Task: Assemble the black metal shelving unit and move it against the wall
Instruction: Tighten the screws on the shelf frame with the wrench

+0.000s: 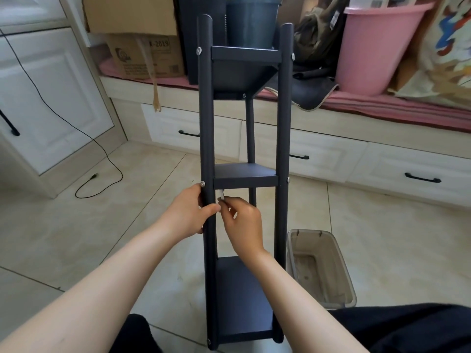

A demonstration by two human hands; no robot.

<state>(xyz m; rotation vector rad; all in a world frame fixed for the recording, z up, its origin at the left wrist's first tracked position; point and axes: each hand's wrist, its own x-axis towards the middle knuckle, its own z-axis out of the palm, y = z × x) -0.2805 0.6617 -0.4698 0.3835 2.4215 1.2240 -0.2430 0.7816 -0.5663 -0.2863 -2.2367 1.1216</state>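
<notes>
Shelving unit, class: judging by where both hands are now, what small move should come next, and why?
Probably bring the small white tool up to the screw at the middle shelf and tighten it. The left hand grips the post just below that screw, and the right hand pinches the tool beside it.

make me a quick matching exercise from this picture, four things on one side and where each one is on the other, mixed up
Things:
1. pink bucket
2. clear plastic bin
3. black cable
4. left hand

Places:
A. lying on the tiled floor by the white cabinet, left of the shelf
B. wrapped round the shelf's left front post, just under the middle tier
C. up on the bench with the pink mat, right of the shelf
D. standing on the floor to the right of the shelf's lower part

Pairs: 1-C, 2-D, 3-A, 4-B
</notes>
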